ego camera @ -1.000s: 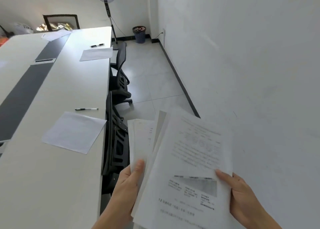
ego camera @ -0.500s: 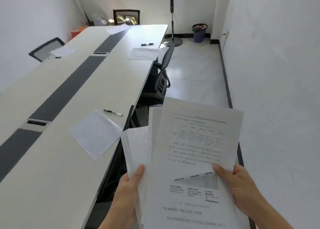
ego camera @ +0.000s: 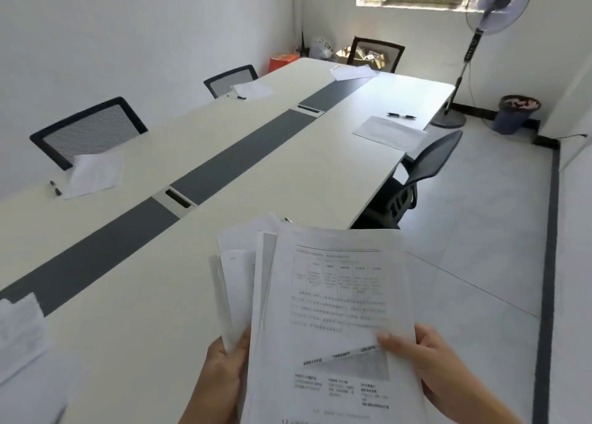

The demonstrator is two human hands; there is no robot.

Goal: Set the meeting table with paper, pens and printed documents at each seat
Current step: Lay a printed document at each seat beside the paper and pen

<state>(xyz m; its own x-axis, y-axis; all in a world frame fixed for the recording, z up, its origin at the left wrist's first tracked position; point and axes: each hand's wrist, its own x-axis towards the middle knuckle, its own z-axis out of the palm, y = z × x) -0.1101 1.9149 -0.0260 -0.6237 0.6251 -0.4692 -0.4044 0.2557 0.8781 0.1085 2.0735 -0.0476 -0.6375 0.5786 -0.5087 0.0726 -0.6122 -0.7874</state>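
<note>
Holding a fanned stack of documents (ego camera: 336,311) over the table's (ego camera: 256,174) near edge, the left hand (ego camera: 224,372) grips the lower sheets while the right hand (ego camera: 429,366) pinches the top page, thumb on its print.

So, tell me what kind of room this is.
Most likely an office meeting room: a long white table with a grey cable strip down its middle, mesh-backed chairs along it, and a sheet of paper with a pen at several seats.
</note>
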